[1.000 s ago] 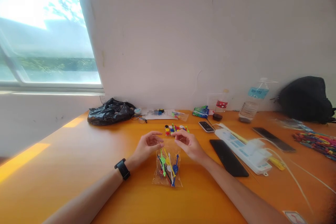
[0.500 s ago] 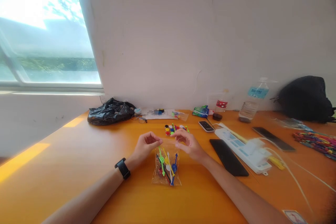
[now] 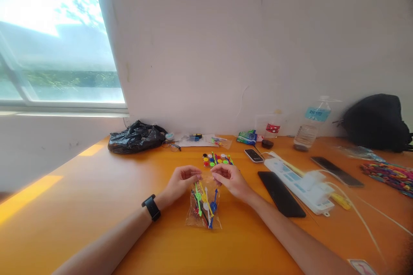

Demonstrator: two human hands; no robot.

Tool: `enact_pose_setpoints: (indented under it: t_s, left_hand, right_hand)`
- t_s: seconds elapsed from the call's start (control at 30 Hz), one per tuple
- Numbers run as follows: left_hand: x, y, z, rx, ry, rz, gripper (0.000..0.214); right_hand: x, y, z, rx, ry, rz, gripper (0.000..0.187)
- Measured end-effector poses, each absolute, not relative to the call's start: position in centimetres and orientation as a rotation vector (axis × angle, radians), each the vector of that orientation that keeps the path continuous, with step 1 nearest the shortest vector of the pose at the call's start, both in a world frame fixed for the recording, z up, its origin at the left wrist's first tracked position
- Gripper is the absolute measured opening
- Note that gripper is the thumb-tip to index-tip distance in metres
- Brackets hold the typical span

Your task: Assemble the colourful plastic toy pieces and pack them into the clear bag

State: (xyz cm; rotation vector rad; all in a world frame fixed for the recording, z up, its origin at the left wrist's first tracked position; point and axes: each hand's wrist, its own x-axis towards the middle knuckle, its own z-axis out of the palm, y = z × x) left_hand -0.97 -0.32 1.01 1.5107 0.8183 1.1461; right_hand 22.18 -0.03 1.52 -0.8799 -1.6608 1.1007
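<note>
A clear plastic bag [image 3: 191,222] hangs or lies between my hands over the table, its top edge toward the wall. Inside it are several coloured plastic arrow spinners [image 3: 205,205]: green, yellow, white, blue, with red and black ones partly covered. My left hand [image 3: 184,180], with a black watch on the wrist, pinches the bag's upper left corner. At the upper right corner my right hand [image 3: 229,180] is closed, thumb and forefinger pressed on the plastic. Just beyond my hands sits a group of small coloured discs and arrows [image 3: 218,159].
A black plastic bag [image 3: 137,137] and eyeglasses [image 3: 171,146] lie at the back left. On the right are a white power strip [image 3: 298,182] with cables, a black phone-like slab [image 3: 280,194], another phone [image 3: 337,171], a water bottle [image 3: 306,135] and colourful cords [image 3: 387,177].
My right hand's fingers have come down and closed on the bag's upper right edge. My left hand stays at its corner, and the bag has barely moved.
</note>
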Motion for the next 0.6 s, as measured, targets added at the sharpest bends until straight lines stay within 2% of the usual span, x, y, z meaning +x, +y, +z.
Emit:
enact_pose_setpoints:
  t_s: [0.17,0.3,0.43,0.5,0.6]
  left_hand:
    - [-1.25,-0.71,1.54,1.489,0.84,1.169,0.027]
    - [-1.35,-0.9,1.87,1.471,0.868,1.189,0.023]
    - [-1.31,-0.65,1.72,1.486,0.886,1.194,0.029]
    - [-1.26,-0.47,1.5,1.475,0.877,1.209,0.033]
    - [-1.15,-0.22,1.12,1.47,0.869,1.208,0.043]
  right_hand:
    - [22.27,0.24,1.15,-0.869,-1.618,1.1,0.024]
    - [22.47,0.36,0.96,-0.844,-1.694,0.932,0.018]
    - [22.6,-0.05,1.23,-0.811,-1.821,0.749,0.018]
    - [22.5,-0.31,1.35,-0.825,-1.835,0.75,0.019]
    - [22.2,-0.49,1.27,-0.871,-1.772,0.851,0.029]
